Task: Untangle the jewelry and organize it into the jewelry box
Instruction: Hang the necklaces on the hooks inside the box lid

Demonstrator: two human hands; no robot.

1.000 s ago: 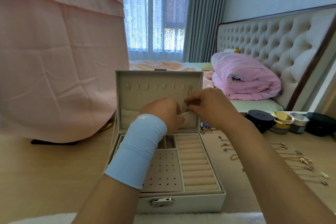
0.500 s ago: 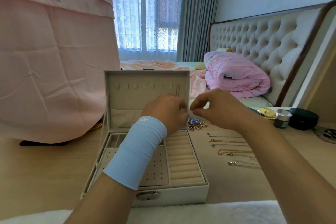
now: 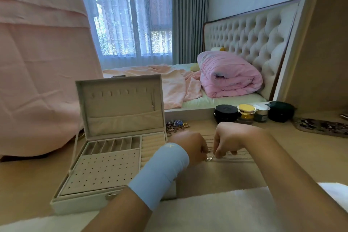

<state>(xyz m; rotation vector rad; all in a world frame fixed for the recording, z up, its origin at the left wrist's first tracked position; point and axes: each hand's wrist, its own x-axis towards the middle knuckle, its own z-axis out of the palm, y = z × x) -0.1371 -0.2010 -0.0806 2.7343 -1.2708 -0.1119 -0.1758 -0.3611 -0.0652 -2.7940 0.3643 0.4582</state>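
One thin silver chain (image 3: pixel 233 159) is pinched by left hand (image 3: pixel 190 146) and right hand (image 3: pixel 230 137).
It is best lifted slowly, clear of neighbouring chains (image 3: pixel 209 139), into the white jewelry box (image 3: pixel 84 203).

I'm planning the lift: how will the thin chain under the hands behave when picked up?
Probably floppy: the thin chain lies slack on the table, so it should dangle where the left hand and right hand pinch it. So fine, it is likely light. It may snag the chains beside it.

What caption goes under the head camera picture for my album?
Left hand and right hand pinch a thin chain beside the open jewelry box.
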